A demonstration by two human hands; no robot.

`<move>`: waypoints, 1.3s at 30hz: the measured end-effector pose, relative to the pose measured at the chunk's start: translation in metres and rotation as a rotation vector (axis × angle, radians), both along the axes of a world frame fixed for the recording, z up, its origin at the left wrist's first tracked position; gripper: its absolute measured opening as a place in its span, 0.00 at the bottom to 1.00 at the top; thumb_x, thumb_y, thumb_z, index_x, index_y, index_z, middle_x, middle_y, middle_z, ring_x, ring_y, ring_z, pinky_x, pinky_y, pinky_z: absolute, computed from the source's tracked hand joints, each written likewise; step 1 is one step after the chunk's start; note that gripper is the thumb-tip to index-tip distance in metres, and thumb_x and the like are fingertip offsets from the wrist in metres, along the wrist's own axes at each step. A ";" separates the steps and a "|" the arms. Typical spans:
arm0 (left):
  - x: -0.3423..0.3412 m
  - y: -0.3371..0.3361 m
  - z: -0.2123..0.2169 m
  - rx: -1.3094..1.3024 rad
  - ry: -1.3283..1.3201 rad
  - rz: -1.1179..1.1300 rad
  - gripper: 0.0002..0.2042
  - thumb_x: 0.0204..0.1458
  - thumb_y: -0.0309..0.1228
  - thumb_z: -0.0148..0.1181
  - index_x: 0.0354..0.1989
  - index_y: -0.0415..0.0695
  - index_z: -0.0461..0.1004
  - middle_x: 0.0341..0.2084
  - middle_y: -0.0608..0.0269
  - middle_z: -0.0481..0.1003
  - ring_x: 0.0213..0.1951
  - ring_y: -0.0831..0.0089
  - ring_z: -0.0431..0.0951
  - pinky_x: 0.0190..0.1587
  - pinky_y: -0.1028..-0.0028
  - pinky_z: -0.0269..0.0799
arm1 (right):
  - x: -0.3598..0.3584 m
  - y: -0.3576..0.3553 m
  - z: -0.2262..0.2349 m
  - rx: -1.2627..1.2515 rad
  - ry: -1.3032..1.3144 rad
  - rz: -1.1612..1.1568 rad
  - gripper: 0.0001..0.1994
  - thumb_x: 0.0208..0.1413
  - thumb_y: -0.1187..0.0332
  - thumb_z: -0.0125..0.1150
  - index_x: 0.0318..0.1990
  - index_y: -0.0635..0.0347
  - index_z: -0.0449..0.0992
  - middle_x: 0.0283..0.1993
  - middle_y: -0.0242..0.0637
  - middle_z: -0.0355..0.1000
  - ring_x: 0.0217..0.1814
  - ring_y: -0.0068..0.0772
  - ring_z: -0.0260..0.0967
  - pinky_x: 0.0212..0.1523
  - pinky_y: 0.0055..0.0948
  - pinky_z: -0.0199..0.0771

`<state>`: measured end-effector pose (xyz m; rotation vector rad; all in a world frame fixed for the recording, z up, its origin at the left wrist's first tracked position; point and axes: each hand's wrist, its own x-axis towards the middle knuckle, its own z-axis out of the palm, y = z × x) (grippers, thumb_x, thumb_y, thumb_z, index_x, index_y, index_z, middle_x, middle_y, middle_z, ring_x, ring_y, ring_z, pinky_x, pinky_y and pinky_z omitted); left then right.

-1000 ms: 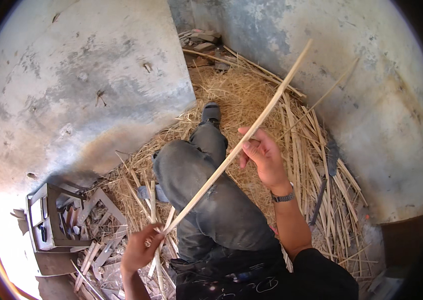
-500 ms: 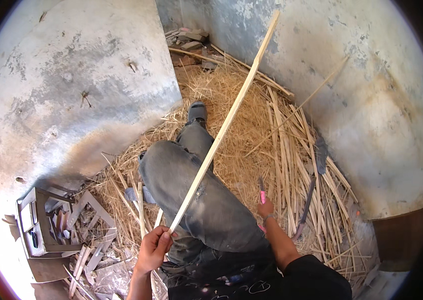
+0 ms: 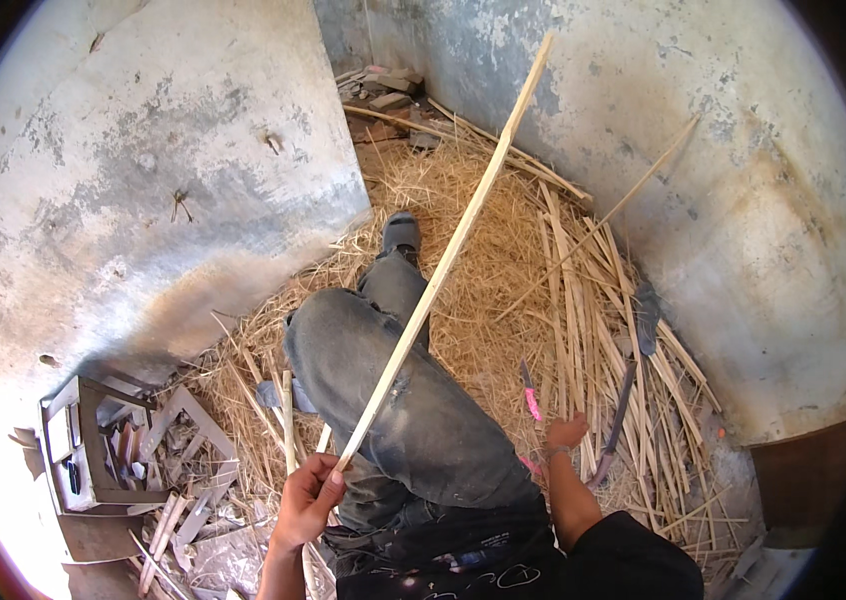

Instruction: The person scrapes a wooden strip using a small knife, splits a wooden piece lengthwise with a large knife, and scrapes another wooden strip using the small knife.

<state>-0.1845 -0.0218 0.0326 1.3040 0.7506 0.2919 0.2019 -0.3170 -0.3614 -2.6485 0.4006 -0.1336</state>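
My left hand [image 3: 310, 495] is closed round the lower end of a long pale wooden strip [image 3: 446, 265], pinched between thumb and fingers. The strip slants up and away to the right, across my raised knee. My right hand [image 3: 567, 432] is low at the right, holding nothing that I can see, its fingers loosely apart. Just left of it lies a knife with a pink handle [image 3: 533, 403], blade pointing away. To its right rests a dark, slightly curved long tool [image 3: 619, 420], perhaps a blade, on the strips. The hand appears apart from both.
Wood shavings [image 3: 473, 330] cover the floor ahead. Many thin wooden strips [image 3: 588, 320] lie along the right wall [image 3: 703, 60]. A broken box-like frame [image 3: 93, 450] and debris stand at the left, below a worn panel [image 3: 173, 150]. Rubble [image 3: 383, 85] sits in the far corner.
My right hand has let go of the pink-handled knife, leaving it on the shavings, and moved right and nearer to me. My left hand keeps its grip on the strip, almost still.
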 end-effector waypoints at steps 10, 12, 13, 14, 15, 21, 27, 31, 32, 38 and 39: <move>0.005 0.015 0.021 0.357 0.189 -0.017 0.12 0.68 0.32 0.57 0.47 0.34 0.79 0.20 0.69 0.72 0.25 0.84 0.69 0.28 0.78 0.65 | 0.064 0.087 0.147 0.805 -0.195 0.410 0.07 0.61 0.73 0.64 0.44 0.65 0.78 0.34 0.31 0.75 0.35 0.20 0.71 0.38 0.22 0.72; 0.006 0.017 0.024 0.317 0.200 -0.036 0.12 0.69 0.32 0.55 0.47 0.34 0.79 0.19 0.70 0.71 0.24 0.83 0.68 0.27 0.78 0.65 | 0.061 0.120 0.185 0.945 -0.161 0.468 0.07 0.62 0.73 0.64 0.44 0.65 0.78 0.34 0.30 0.75 0.34 0.18 0.71 0.37 0.21 0.72; 0.006 0.017 0.024 0.309 0.188 -0.046 0.13 0.70 0.32 0.54 0.46 0.34 0.80 0.18 0.70 0.70 0.23 0.83 0.67 0.27 0.78 0.64 | 0.055 0.134 0.202 1.023 -0.110 0.529 0.06 0.62 0.73 0.63 0.44 0.65 0.78 0.34 0.30 0.75 0.33 0.18 0.70 0.36 0.20 0.71; 0.007 0.016 0.024 0.313 0.189 -0.044 0.13 0.70 0.32 0.54 0.46 0.34 0.80 0.18 0.70 0.70 0.23 0.83 0.67 0.27 0.78 0.64 | 0.048 0.147 0.218 1.100 -0.057 0.589 0.06 0.63 0.73 0.62 0.44 0.65 0.78 0.34 0.29 0.75 0.33 0.17 0.70 0.35 0.20 0.71; 0.007 0.015 0.025 0.304 0.171 -0.038 0.13 0.70 0.33 0.54 0.46 0.34 0.80 0.18 0.70 0.70 0.23 0.83 0.67 0.27 0.78 0.64 | 0.041 0.158 0.233 1.103 -0.058 0.590 0.06 0.63 0.73 0.62 0.44 0.65 0.78 0.34 0.29 0.75 0.33 0.17 0.70 0.35 0.20 0.71; 0.003 0.012 0.022 0.304 0.195 -0.027 0.14 0.70 0.33 0.54 0.46 0.34 0.80 0.19 0.70 0.70 0.23 0.83 0.67 0.27 0.78 0.64 | 0.010 0.187 0.270 1.139 0.022 0.758 0.07 0.62 0.72 0.64 0.44 0.65 0.78 0.34 0.30 0.76 0.33 0.16 0.71 0.35 0.19 0.71; 0.004 0.016 0.019 0.299 0.178 -0.030 0.14 0.70 0.33 0.54 0.46 0.34 0.80 0.19 0.69 0.72 0.24 0.83 0.69 0.28 0.78 0.65 | 0.007 0.177 0.267 1.112 0.099 0.797 0.07 0.62 0.71 0.64 0.44 0.64 0.78 0.33 0.29 0.75 0.32 0.15 0.71 0.33 0.19 0.70; 0.004 0.014 0.019 0.296 0.149 -0.009 0.13 0.70 0.32 0.53 0.46 0.33 0.80 0.20 0.68 0.73 0.24 0.83 0.70 0.28 0.78 0.66 | 0.014 0.162 0.244 0.971 0.083 0.774 0.11 0.60 0.67 0.67 0.44 0.66 0.78 0.37 0.35 0.78 0.35 0.22 0.74 0.37 0.25 0.75; 0.001 0.015 0.018 0.296 0.151 -0.008 0.13 0.70 0.32 0.53 0.46 0.33 0.80 0.20 0.68 0.73 0.24 0.83 0.70 0.28 0.78 0.66 | 0.018 0.156 0.233 0.860 0.077 0.775 0.13 0.58 0.66 0.69 0.45 0.66 0.78 0.39 0.38 0.79 0.37 0.27 0.76 0.39 0.27 0.76; -0.001 0.013 0.035 0.591 0.141 0.090 0.27 0.51 0.36 0.75 0.56 0.35 0.75 0.32 0.57 0.81 0.35 0.70 0.82 0.38 0.72 0.78 | 0.091 0.016 0.071 0.226 -0.048 0.344 0.20 0.52 0.66 0.70 0.51 0.63 0.77 0.46 0.48 0.77 0.50 0.46 0.75 0.54 0.40 0.75; -0.005 0.016 0.044 0.838 0.163 0.090 0.32 0.46 0.35 0.78 0.59 0.36 0.73 0.34 0.54 0.81 0.38 0.66 0.83 0.40 0.70 0.79 | 0.093 -0.005 0.058 0.059 -0.051 0.175 0.21 0.52 0.66 0.69 0.53 0.64 0.76 0.49 0.52 0.77 0.52 0.52 0.75 0.57 0.43 0.74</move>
